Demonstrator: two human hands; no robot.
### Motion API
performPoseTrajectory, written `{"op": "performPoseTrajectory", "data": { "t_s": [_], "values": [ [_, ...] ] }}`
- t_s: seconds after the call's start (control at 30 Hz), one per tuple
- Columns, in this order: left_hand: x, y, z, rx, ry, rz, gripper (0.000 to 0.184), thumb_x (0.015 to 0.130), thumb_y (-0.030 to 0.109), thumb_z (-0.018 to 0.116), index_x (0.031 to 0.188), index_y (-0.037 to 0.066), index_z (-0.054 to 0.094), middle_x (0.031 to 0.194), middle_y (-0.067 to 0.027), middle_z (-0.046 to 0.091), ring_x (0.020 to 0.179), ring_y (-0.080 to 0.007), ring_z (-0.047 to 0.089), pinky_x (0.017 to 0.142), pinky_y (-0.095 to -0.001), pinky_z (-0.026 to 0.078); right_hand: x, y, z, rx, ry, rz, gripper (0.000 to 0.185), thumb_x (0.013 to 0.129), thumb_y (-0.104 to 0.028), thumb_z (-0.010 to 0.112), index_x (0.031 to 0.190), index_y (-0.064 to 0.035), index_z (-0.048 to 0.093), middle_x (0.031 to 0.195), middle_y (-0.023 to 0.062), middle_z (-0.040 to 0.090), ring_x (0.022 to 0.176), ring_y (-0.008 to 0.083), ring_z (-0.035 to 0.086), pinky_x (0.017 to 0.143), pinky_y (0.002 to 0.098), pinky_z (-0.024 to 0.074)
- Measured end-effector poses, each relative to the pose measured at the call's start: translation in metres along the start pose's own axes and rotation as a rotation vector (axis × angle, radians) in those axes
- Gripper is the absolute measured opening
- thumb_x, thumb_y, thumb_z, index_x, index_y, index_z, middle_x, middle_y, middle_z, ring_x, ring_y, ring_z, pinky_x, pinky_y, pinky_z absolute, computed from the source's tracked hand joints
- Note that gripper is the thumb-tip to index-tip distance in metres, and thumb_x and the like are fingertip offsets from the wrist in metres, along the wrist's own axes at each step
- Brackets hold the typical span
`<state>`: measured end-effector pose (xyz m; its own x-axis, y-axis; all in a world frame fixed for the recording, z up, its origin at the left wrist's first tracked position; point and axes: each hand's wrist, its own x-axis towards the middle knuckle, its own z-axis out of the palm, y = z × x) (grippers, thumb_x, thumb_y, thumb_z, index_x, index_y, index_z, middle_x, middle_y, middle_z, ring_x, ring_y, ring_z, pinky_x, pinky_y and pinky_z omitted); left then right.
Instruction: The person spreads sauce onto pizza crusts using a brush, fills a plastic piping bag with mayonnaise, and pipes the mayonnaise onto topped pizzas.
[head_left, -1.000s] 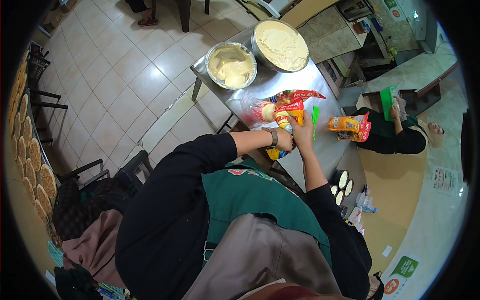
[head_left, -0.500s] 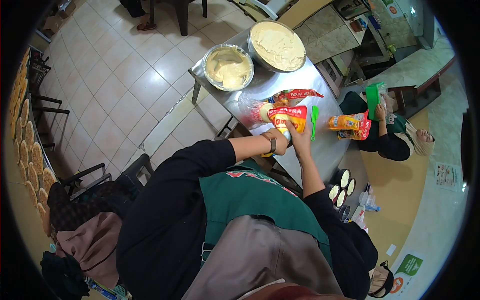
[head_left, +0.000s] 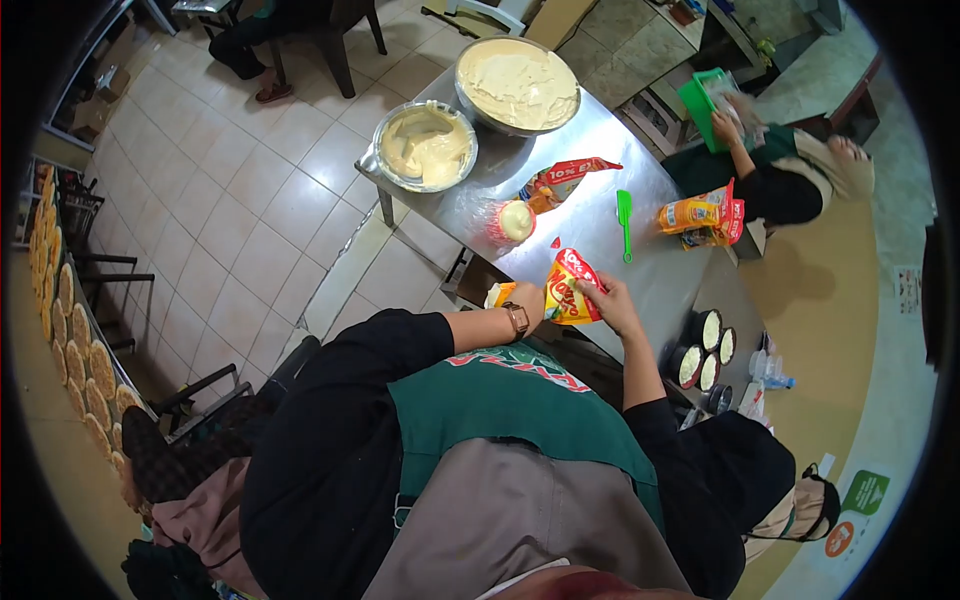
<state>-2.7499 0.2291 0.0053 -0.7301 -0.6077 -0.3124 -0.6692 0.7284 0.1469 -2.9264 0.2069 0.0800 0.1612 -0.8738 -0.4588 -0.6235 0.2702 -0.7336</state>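
Gripping a red and yellow pouch (head_left: pixel 572 286) at the near edge of the metal worktop (head_left: pixel 590 220), the two hands are close together. The left hand (head_left: pixel 525 303), with a watch on its wrist, is closed round the pouch's left part; the back of the hand hides most of its fingers, so how they bend underneath cannot be told. A yellow and white end sticks out past that fist, probably part of the same pouch. The right hand (head_left: pixel 613 304) has its thumb and fingers clamped on the pouch's right edge, covering some of the printing. Just beyond lies a small red scrap (head_left: pixel 556 242), and near it a plastic-wrapped bundle (head_left: pixel 516 222) with a pale top, its outer folds hard to make out. Behind that is a second pouch (head_left: pixel 562 183), its finer print too small to read. A green spatula (head_left: pixel 626 225) lies to the right. Further over, orange and red packets (head_left: pixel 698 213) overlap, one largely covered. At the far end, a large bowl (head_left: pixel 480 119) and a smaller bowl (head_left: pixel 381 150) hold pale cream.
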Motion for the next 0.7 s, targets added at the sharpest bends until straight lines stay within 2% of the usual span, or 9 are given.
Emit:
{"op": "performPoseTrajectory", "data": {
  "t_s": [0.13,0.2,0.23,0.33,0.4,0.47,0.5,0.6,0.7],
  "values": [
    [-0.007,-0.02,-0.013,-0.366,0.104,-0.058,0.018,0.079,0.021,0.055,0.091,0.009,0.062,0.081,-0.011,0.064,0.075,-0.0267,0.064,0.062,-0.0411,0.048,-0.019,0.021,-0.011,0.434,0.151,-0.014,0.025,0.083,-0.018,0.064,0.098,0.0021,0.061,0.084,0.0041,0.063,0.072,0.0083,0.058,0.067,0.0228,0.0475],
    [-0.019,-0.036,-0.032,-0.705,0.118,0.025,0.031,0.07,0.025,0.067,0.092,0.005,0.058,0.083,-0.0145,0.064,0.08,-0.0326,0.061,0.067,-0.0413,0.048,-0.027,0.026,-0.021,0.657,0.232,-0.021,0.023,0.082,-0.015,0.064,0.096,0.0027,0.061,0.083,0.0047,0.064,0.072,0.0088,0.059,0.067,0.023,0.0478],
    [-0.01,-0.042,-0.018,-0.96,0.163,0.13,0.051,0.062,0.028,0.076,0.1,0.003,0.054,0.09,-0.0142,0.063,0.087,-0.0314,0.061,0.073,-0.0378,0.048,-0.032,0.029,-0.028,0.742,0.219,-0.036,0.022,0.082,-0.013,0.063,0.098,0.0024,0.061,0.087,0.0057,0.064,0.073,0.0109,0.061,0.069,0.025,0.0497],
    [-0.007,-0.036,-0.01,-1.297,0.186,0.183,0.059,0.063,0.026,0.079,0.109,0.003,0.051,0.096,-0.0128,0.063,0.092,-0.0241,0.06,0.079,-0.0339,0.047,-0.037,0.026,-0.04,0.842,0.207,-0.044,0.02,0.082,-0.011,0.062,0.097,0.0016,0.061,0.089,0.0067,0.065,0.074,0.0123,0.062,0.068,0.0259,0.0512],
    [-0.013,-0.036,-0.005,-1.24,0.169,0.18,0.067,0.07,0.026,0.075,0.124,0.003,0.042,0.11,-0.0132,0.056,0.097,-0.0202,0.057,0.083,-0.0325,0.046,-0.029,0.015,-0.052,0.744,0.267,-0.09,0.018,0.082,-0.011,0.063,0.094,0.0016,0.063,0.087,0.0058,0.065,0.071,0.0107,0.061,0.066,0.0242,0.0491],
    [-0.02,-0.035,0.013,-1.377,0.443,0.081,0.071,0.075,0.027,0.071,0.132,0.005,0.035,0.125,-0.0163,0.046,0.103,-0.0209,0.054,0.084,-0.0323,0.046,-0.018,0.0,-0.063,0.729,0.334,-0.127,0.015,0.082,-0.012,0.064,0.089,0.0011,0.064,0.08,0.0033,0.064,0.067,0.0091,0.058,0.062,0.0228,0.0465],
    [-0.025,-0.043,0.03,-1.269,0.391,0.064,0.073,0.079,0.03,0.068,0.136,0.007,0.03,0.132,-0.017,0.035,0.105,-0.0213,0.051,0.082,-0.0314,0.047,-0.011,-0.003,-0.071,0.644,0.42,-0.209,0.014,0.082,-0.012,0.064,0.087,0.0008,0.064,0.078,0.0013,0.062,0.066,0.0077,0.056,0.06,0.0224,0.0448],
    [-0.049,-0.056,0.065,-1.527,0.187,-0.182,0.049,0.083,0.025,0.063,0.125,0.007,0.046,0.099,-0.0087,0.058,0.081,-0.0185,0.058,0.074,-0.0297,0.049,0.01,-0.001,-0.075,0.404,0.587,-0.357,0.013,0.083,-0.013,0.063,0.085,-0.0002,0.063,0.071,0.0001,0.059,0.062,0.0068,0.052,0.057,0.0227,0.0415],
    [-0.07,-0.066,0.086,-1.707,0.165,-0.507,0.036,0.084,0.02,0.061,0.115,0.007,0.052,0.09,-0.0051,0.061,0.077,-0.0161,0.059,0.07,-0.0287,0.05,0.037,0.017,-0.059,0.031,0.725,-0.426,0.012,0.084,-0.013,0.062,0.084,-0.0015,0.061,0.067,0.0053,0.057,0.059,0.0125,0.053,0.055,0.0263,0.0407]
  ]
}}
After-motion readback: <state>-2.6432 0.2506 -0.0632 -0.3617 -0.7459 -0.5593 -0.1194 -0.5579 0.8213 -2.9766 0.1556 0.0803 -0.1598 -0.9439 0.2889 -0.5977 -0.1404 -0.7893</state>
